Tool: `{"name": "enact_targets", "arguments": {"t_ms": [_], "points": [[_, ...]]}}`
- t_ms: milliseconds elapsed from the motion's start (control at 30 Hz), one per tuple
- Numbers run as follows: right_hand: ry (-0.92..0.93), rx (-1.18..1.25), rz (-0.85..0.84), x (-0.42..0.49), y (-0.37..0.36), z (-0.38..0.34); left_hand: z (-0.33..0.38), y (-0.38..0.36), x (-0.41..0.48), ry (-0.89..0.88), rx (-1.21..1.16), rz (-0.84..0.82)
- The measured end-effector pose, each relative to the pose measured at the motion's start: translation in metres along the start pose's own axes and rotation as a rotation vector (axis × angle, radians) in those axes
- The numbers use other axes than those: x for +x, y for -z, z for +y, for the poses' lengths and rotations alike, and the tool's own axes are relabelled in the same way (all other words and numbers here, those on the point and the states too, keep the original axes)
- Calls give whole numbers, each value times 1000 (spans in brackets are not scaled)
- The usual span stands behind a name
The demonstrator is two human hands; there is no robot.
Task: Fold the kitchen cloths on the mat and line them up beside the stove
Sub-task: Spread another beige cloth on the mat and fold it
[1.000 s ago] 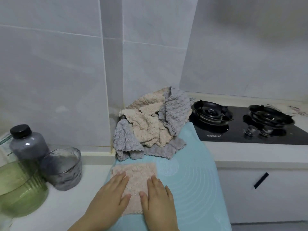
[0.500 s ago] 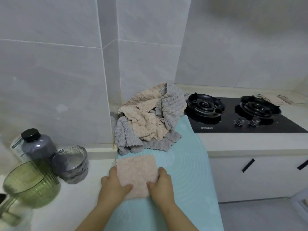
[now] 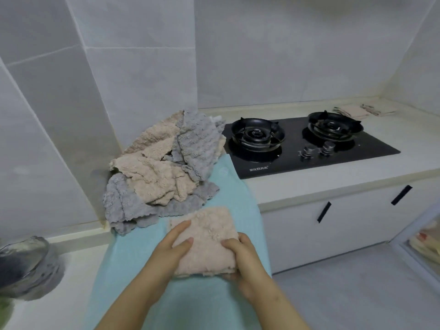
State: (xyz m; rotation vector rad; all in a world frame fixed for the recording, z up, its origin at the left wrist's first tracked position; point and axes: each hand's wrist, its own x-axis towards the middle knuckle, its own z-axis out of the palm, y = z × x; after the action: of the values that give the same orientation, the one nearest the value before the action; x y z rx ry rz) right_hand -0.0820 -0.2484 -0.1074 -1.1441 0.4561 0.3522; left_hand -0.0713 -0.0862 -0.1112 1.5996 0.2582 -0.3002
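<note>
Both hands grip a folded beige cloth over the pale blue mat. The left hand lies with its fingers spread across the cloth's top and left edge, thumb pressed onto the fabric. The right hand is clamped on the near right corner, fingers curled over it and under. Whether the cloth rests on the mat or is lifted just clear of it cannot be told.

Beyond the left hand, against the tiled wall, a heap of unfolded cloths, beige and grey, covers the mat's far end. Beyond the right hand sits the black two-burner stove on the white surface; small white lettering on its front edge is too blurred to read. Left of the left hand stands a grey glass container.
</note>
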Motion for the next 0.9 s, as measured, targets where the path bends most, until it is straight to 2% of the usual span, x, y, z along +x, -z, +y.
{"name": "enact_targets", "arguments": {"t_ms": [133,467,700,900], "points": [[3,108,69,5,83,-42,16,-91,27,-15,23,-66],[115,163,282,3,342,-177,65,-387,82,17,-14,-247],[146,216,406,19,457,-247,97,-524,127,45,39,-365],[175,222,495,74,540,-301,116,-623,198,45,77,-448]]}}
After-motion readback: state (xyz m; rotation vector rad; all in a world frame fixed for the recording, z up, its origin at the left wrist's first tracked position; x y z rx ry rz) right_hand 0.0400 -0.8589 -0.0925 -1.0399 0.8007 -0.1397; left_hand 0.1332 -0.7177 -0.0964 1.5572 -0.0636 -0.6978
